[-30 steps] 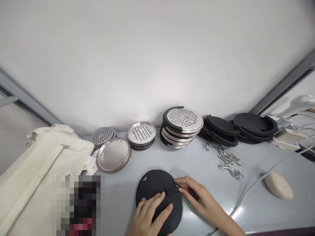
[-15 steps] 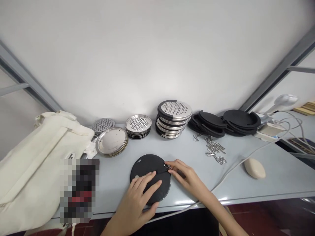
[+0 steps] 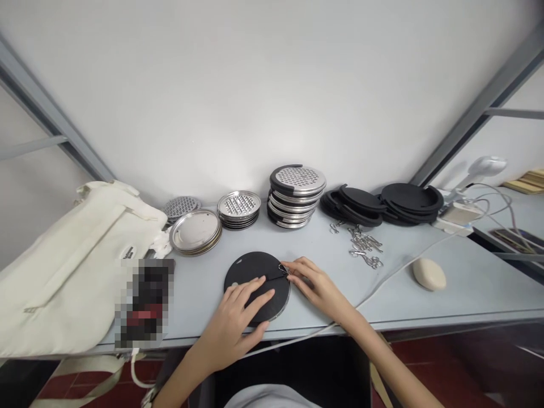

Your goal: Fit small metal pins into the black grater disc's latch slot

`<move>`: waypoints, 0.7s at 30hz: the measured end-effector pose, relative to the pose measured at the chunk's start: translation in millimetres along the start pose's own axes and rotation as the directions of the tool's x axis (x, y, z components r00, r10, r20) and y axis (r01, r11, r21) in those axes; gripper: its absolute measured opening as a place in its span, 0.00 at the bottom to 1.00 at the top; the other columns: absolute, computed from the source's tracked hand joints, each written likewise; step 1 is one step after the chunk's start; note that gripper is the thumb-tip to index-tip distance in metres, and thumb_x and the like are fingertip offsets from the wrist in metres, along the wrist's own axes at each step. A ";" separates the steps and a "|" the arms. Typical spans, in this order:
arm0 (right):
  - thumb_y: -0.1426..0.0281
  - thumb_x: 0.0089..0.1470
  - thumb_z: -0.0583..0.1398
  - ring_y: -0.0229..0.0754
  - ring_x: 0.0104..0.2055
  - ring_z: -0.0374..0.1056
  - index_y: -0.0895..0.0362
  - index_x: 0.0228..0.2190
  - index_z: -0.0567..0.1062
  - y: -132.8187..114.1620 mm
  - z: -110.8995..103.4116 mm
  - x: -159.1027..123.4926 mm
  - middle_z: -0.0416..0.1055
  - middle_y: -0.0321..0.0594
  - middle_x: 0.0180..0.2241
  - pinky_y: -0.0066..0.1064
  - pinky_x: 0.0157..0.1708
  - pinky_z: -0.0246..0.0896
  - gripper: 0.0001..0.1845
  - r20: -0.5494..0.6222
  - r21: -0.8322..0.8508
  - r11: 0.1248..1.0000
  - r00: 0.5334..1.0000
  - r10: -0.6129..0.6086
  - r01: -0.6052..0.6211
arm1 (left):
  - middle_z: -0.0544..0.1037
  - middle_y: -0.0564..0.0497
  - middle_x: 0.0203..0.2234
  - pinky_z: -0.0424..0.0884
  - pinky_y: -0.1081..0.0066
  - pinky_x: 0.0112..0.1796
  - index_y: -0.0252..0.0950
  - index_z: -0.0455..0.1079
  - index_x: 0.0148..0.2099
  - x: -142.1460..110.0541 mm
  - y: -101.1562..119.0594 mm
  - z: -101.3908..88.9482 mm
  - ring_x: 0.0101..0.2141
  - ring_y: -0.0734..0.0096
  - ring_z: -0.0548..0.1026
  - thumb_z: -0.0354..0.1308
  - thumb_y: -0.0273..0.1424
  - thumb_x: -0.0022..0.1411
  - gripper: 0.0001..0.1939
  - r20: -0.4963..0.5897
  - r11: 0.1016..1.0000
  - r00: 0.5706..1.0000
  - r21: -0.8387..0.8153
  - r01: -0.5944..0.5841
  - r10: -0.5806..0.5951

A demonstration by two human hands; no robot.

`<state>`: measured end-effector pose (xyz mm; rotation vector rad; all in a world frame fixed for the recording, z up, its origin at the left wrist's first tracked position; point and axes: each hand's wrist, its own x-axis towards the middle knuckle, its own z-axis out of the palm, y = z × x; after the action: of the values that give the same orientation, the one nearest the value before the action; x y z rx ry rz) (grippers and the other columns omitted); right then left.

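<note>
A round black disc (image 3: 254, 264) lies on the table near its front edge, with a dark strap-like piece across its right half. My left hand (image 3: 238, 314) rests flat on the disc with fingers spread and the thumb by the near rim. At the disc's right edge, my right hand (image 3: 312, 286) pinches a small metal wire clip (image 3: 283, 268) between thumb and fingertips. How the clip meets the disc is too small to tell. More metal clips (image 3: 366, 246) lie loose in a pile to the right.
Along the wall stand a stack of perforated steel discs with black rims (image 3: 296, 198), grater discs (image 3: 238, 207), plain steel discs (image 3: 194, 231) and black round holders (image 3: 410, 201). A cream bag (image 3: 72, 266) lies left. A beige oval object (image 3: 429, 273) and a white cable (image 3: 382, 281) are right.
The camera view has shifted, showing more of the table's front edge and floor. Both hands stay at the disc, the right still pinching the clip at its edge.
</note>
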<state>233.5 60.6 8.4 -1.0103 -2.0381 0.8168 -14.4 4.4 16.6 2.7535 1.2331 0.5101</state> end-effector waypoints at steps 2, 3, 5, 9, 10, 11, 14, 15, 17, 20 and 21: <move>0.69 0.65 0.52 0.42 0.41 0.70 0.50 0.55 0.69 1.2 1.0 0.1 0.68 0.44 0.41 0.36 0.45 0.67 0.18 -0.009 -0.005 1.000 1.000 -0.016 0.016 | 0.58 0.45 0.64 0.61 0.56 0.55 0.43 0.57 0.66 0.3 0.0 0.2 0.59 0.57 0.62 0.52 0.30 0.66 0.27 0.003 1.000 1.000 0.000 0.004 -0.004; 0.69 0.65 0.52 0.42 0.40 0.70 0.50 0.55 0.69 1.7 1.6 0.3 0.68 0.43 0.40 0.36 0.44 0.67 0.18 -0.012 -0.011 1.000 1.000 -0.021 0.020 | 0.59 0.45 0.63 0.61 0.55 0.56 0.43 0.57 0.66 0.3 0.0 0.3 0.59 0.57 0.62 0.52 0.30 0.66 0.27 0.004 1.000 1.000 0.003 0.004 -0.004; 0.68 0.65 0.52 0.42 0.37 0.69 0.51 0.55 0.69 2.5 2.8 0.7 0.68 0.42 0.38 0.35 0.42 0.67 0.18 -0.017 -0.027 0.999 1.000 -0.024 0.023 | 0.59 0.45 0.63 0.61 0.55 0.56 0.42 0.57 0.66 0.4 0.1 0.3 0.59 0.57 0.62 0.52 0.31 0.66 0.26 0.006 1.000 1.000 0.008 0.006 -0.006; 0.68 0.64 0.53 0.41 0.36 0.69 0.52 0.55 0.70 3.8 3.9 1.3 0.68 0.41 0.36 0.34 0.42 0.67 0.18 -0.012 -0.042 0.999 1.000 -0.025 0.024 | 0.59 0.44 0.63 0.61 0.56 0.55 0.42 0.57 0.66 0.6 0.8 -0.4 0.59 0.57 0.62 0.51 0.31 0.67 0.26 -0.004 1.000 1.000 0.000 0.011 -0.011; 0.69 0.64 0.52 0.42 0.37 0.69 0.52 0.55 0.69 4.0 3.7 1.4 0.68 0.41 0.36 0.35 0.42 0.67 0.19 -0.011 -0.040 0.999 1.000 -0.026 0.025 | 0.59 0.44 0.63 0.61 0.56 0.55 0.42 0.58 0.66 0.6 1.0 -0.6 0.59 0.57 0.61 0.51 0.31 0.67 0.26 -0.005 1.000 1.000 -0.005 0.012 -0.012; 0.69 0.65 0.52 0.42 0.38 0.69 0.52 0.55 0.69 4.1 3.4 1.4 0.68 0.41 0.36 0.35 0.43 0.66 0.19 -0.009 -0.038 0.999 1.000 -0.027 0.026 | 0.58 0.44 0.63 0.60 0.55 0.56 0.42 0.57 0.65 0.6 1.2 -0.7 0.59 0.57 0.61 0.51 0.31 0.67 0.26 -0.001 1.000 1.000 -0.009 0.012 -0.012; 0.69 0.65 0.51 0.42 0.39 0.68 0.52 0.56 0.68 3.4 1.8 1.6 0.68 0.42 0.36 0.36 0.44 0.66 0.19 0.009 -0.043 0.999 1.000 -0.022 0.023 | 0.58 0.44 0.64 0.59 0.54 0.56 0.42 0.57 0.66 0.3 1.4 -0.5 0.60 0.57 0.60 0.51 0.31 0.67 0.26 0.023 0.999 0.999 -0.026 0.023 -0.022; 0.69 0.65 0.50 0.43 0.39 0.69 0.52 0.56 0.68 2.9 1.3 1.6 0.68 0.42 0.37 0.36 0.44 0.66 0.19 0.015 -0.045 0.999 1.000 -0.021 0.022 | 0.57 0.44 0.64 0.59 0.54 0.56 0.42 0.57 0.66 0.1 1.3 -0.4 0.60 0.57 0.60 0.51 0.31 0.67 0.26 0.028 0.999 0.999 -0.029 0.026 -0.025; 0.69 0.66 0.50 0.43 0.39 0.69 0.51 0.56 0.67 1.8 0.7 1.5 0.68 0.42 0.37 0.36 0.44 0.66 0.20 0.024 -0.045 0.999 0.999 -0.021 0.022 | 0.57 0.44 0.64 0.58 0.54 0.57 0.42 0.56 0.66 -0.1 1.1 -0.1 0.60 0.57 0.59 0.51 0.31 0.67 0.26 0.034 0.999 0.999 -0.034 0.029 -0.028; 0.70 0.66 0.50 0.42 0.39 0.69 0.52 0.56 0.68 0.8 1.2 1.2 0.68 0.42 0.38 0.36 0.44 0.66 0.19 0.019 -0.045 0.999 1.000 -0.020 0.021 | 0.56 0.44 0.64 0.58 0.54 0.57 0.42 0.56 0.66 0.0 0.8 0.0 0.60 0.57 0.58 0.51 0.31 0.67 0.26 0.032 0.999 0.999 -0.040 0.023 -0.021; 0.70 0.65 0.50 0.42 0.39 0.69 0.52 0.56 0.68 0.7 1.6 1.3 0.67 0.42 0.37 0.36 0.44 0.66 0.19 0.017 -0.048 0.999 1.000 -0.021 0.021 | 0.56 0.44 0.64 0.58 0.54 0.57 0.42 0.56 0.66 0.1 0.8 0.0 0.60 0.57 0.58 0.51 0.31 0.67 0.26 0.028 0.999 0.999 -0.041 0.021 -0.020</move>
<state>231.9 61.7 7.3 -1.0100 -2.0876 0.7706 -13.8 4.0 16.8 2.7021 1.2295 0.4888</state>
